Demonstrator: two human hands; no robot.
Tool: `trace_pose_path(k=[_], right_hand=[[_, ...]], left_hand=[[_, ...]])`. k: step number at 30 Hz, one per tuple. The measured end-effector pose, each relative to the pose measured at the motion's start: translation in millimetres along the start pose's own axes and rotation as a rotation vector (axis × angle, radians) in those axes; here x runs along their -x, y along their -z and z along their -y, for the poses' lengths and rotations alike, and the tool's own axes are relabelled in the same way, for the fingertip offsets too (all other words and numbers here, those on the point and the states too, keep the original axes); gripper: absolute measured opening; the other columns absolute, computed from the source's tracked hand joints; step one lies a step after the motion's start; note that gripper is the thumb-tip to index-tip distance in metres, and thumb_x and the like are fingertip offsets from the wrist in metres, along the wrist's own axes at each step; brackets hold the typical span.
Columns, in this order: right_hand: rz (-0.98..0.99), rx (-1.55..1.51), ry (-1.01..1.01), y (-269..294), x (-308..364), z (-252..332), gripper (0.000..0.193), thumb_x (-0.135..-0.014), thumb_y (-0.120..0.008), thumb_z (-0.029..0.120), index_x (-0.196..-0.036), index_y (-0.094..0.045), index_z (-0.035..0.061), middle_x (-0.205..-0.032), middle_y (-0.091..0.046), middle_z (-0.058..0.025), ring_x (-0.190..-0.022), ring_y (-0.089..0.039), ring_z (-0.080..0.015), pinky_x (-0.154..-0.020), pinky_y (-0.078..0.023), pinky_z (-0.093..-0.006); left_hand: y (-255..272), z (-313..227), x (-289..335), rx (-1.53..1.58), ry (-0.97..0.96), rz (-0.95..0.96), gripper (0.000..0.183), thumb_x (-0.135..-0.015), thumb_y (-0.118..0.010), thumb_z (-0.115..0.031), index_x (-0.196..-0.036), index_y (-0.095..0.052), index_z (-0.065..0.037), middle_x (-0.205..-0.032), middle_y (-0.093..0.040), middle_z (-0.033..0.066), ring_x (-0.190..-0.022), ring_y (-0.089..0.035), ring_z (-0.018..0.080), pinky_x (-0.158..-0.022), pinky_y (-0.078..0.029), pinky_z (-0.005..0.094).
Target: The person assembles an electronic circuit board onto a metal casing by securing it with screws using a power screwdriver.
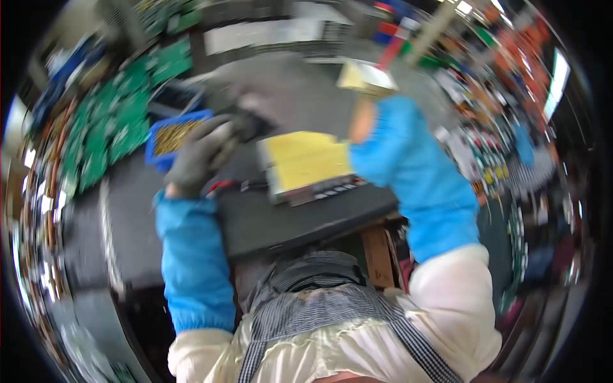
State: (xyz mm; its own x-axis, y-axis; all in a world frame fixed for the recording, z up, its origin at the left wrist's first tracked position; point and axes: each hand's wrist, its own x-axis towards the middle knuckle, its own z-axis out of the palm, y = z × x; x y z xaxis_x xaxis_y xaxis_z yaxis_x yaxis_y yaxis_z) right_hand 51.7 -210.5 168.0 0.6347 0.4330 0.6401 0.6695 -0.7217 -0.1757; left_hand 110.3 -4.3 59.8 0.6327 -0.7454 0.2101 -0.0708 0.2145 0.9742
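My left hand, in a grey glove, is beside a blue bin full of small brass-coloured parts. Its fingers are curled; what they hold, if anything, is blurred against a dark shape. My right hand is raised at the right and smeared by motion. It appears closed on a block-shaped yellow and white piece. Between my hands a flat metal part with a yellow face lies on the dark worktable. A red-and-black handled tool rests left of it.
Green circuit boards are spread along the left. Behind the blue bin is a dark tray. Stacked pale metal sheets stand at the back. A red strip rises at the back right. Cluttered shelving fills the right side.
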Motion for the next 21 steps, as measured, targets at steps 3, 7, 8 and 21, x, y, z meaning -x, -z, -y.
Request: trace_pose_path(k=[3,7,8,21], right_hand=[[0.122,-0.102,-0.012,-12.4,-11.6,5.6,0.045,-0.083,-0.064,0.009,-0.127,-0.064,0.0149,-0.091,-0.072,-0.0085,-0.084,-0.07,-0.0308,-0.078,-0.057,-0.042],[0.25,-0.116,-0.123,-30.5,-15.3,10.8,0.051,-0.085,-0.064,0.002,-0.134,-0.06,0.0129,-0.094,-0.071,-0.0073,-0.087,-0.069,-0.0249,-0.079,-0.056,-0.037],[0.285,-0.151,-0.152,-34.3,-14.2,10.7,0.054,-0.087,-0.065,-0.001,-0.138,-0.059,0.012,-0.097,-0.07,-0.0074,-0.088,-0.068,-0.0213,-0.078,-0.055,-0.034],[0.123,0.121,0.056,-52.5,-3.6,12.3,0.04,-0.082,-0.07,0.008,-0.121,-0.063,0.0129,-0.086,-0.07,-0.0099,-0.08,-0.069,-0.0318,-0.069,-0.055,-0.0436]], left_hand=[[13.3,-10.4,9.6,0.13,0.161,-0.019,0.03,-0.105,-0.054,-0.026,-0.121,-0.063,-0.002,-0.081,-0.057,-0.0033,-0.059,-0.042,0.0028,-0.051,-0.032,0.0192],[22.5,-3.4,15.3,0.2,0.18,-0.027,0.033,-0.104,-0.058,-0.028,-0.121,-0.066,-0.001,-0.083,-0.061,-0.0035,-0.061,-0.045,0.0031,-0.052,-0.035,0.0189],[22.2,-3.1,16.1,0.188,0.19,-0.031,0.033,-0.104,-0.058,-0.028,-0.122,-0.066,-0.001,-0.083,-0.061,-0.0037,-0.061,-0.046,0.003,-0.052,-0.035,0.0186],[15.0,0.5,11.0,0.188,0.194,-0.085,0.033,-0.104,-0.059,-0.027,-0.116,-0.063,0.002,-0.081,-0.06,-0.0004,-0.055,-0.044,0.0031,-0.047,-0.033,0.0189]])
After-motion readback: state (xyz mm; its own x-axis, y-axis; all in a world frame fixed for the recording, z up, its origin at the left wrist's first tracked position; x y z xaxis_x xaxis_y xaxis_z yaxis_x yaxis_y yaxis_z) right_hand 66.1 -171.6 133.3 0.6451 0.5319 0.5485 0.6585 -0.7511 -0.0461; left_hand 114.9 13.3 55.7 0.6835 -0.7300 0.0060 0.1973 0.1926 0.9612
